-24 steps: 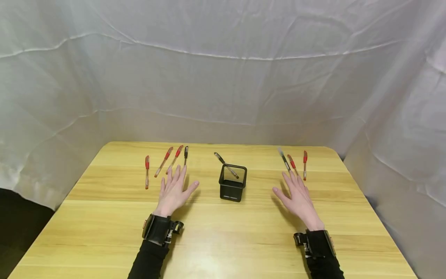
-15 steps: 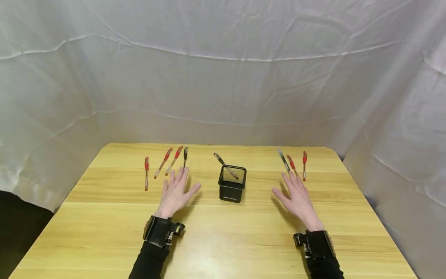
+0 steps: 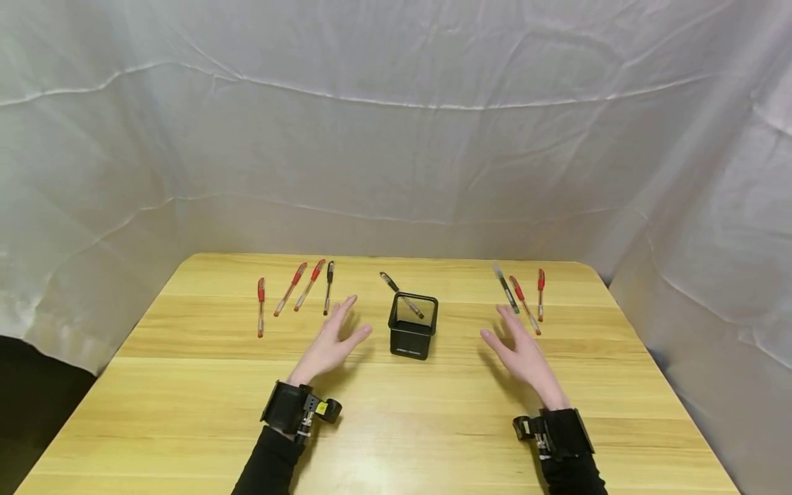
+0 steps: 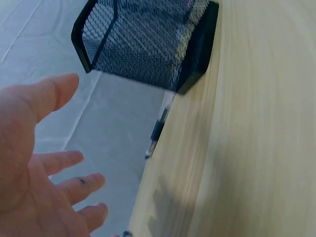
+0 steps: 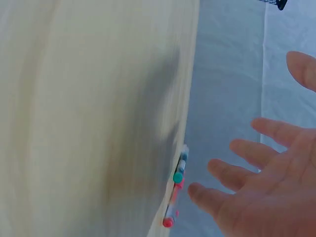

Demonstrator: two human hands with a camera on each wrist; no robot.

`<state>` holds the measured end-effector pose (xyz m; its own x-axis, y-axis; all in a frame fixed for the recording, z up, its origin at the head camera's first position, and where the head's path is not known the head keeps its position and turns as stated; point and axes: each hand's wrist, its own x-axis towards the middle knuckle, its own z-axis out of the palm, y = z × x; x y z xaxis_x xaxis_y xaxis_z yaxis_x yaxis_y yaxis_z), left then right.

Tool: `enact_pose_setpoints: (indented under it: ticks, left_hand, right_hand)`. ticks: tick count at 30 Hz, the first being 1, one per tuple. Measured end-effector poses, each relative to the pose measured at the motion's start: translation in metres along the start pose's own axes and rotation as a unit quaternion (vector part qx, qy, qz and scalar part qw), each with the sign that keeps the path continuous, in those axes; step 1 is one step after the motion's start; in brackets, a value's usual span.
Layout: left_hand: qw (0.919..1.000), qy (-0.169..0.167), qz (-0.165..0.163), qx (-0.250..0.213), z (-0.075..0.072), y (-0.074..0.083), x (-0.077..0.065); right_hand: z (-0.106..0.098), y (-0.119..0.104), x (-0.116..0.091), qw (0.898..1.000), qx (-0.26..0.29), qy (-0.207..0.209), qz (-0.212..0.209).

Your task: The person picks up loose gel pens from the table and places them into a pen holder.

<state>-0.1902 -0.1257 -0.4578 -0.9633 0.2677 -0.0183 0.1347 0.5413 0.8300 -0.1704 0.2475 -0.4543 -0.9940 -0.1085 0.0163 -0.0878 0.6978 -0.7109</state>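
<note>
My left hand (image 3: 326, 349) hovers over the table left of a black mesh pen holder (image 3: 411, 342), fingers spread and nothing in them. On the other side, my right hand (image 3: 522, 357) is held over the wood with its thumb apart from the fingers, also holding nothing. Behind the holder lies a black-capped pen (image 3: 389, 280), partly seen through the mesh. Another black pen (image 3: 328, 287) lies beyond my left fingertips. Past my right fingers are a grey-capped pen (image 3: 505, 289) and a red pen (image 3: 524, 305). The left wrist view shows the holder (image 4: 143, 44) beyond the thumb.
Several red pens lie at the left, among them an outer pen (image 3: 261, 307) and a slanted pen (image 3: 291, 289). A further red pen (image 3: 541, 294) is at the far right. White cloth (image 3: 396, 151) hangs around the wooden table (image 3: 421, 440).
My left hand has shifted right toward the pen holder and turned thumb up, uncovering the black pen. The right hand has turned slightly, revealing more of the red pen. No pens have moved.
</note>
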Motion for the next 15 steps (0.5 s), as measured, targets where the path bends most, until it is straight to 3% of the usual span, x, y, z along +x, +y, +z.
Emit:
enact_pose_setpoints:
  ticks: [9, 15]
  left_hand:
    - [0.9973, -0.005, 0.028, -0.068, 0.008, 0.003, 0.001]
    - [0.9877, -0.037, 0.053, -0.142, 0.014, 0.000, 0.006]
  right_hand:
    - [0.007, -0.003, 0.002, 0.997, 0.079, -0.005, -0.007]
    - [0.011, -0.005, 0.002, 0.989, 0.146, -0.020, 0.004]
